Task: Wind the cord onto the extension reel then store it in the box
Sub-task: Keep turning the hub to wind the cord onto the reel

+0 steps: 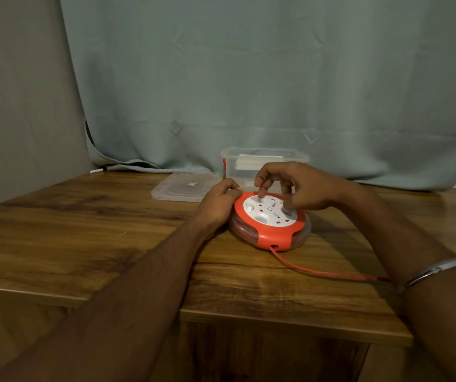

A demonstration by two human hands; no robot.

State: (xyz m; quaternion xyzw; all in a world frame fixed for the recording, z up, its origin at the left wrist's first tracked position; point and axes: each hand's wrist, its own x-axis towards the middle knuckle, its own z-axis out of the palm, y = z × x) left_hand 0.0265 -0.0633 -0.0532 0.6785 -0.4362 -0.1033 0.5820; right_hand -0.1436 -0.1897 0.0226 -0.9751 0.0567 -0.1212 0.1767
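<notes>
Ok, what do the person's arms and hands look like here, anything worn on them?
Both forearms are bare, with no sleeves in view and no gloves. The right arm wears a thin silver-coloured metal bracelet at the wrist. The left hand and the right hand show no rings or markings that I can make out; the fingers are too small and blurred to be sure.

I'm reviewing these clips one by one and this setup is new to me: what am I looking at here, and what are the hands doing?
There is no machine here: one camera on a person's head looks down at their two bare hands over a wooden table. The left hand has its grip on the rim of a red and white extension reel, steadying it. The right hand has curled fingers on the reel's white top, probably to turn it. A red cord trails out of the reel toward the right, not yet wound in. Behind stands an open clear box, its lid flat beside it.
</notes>
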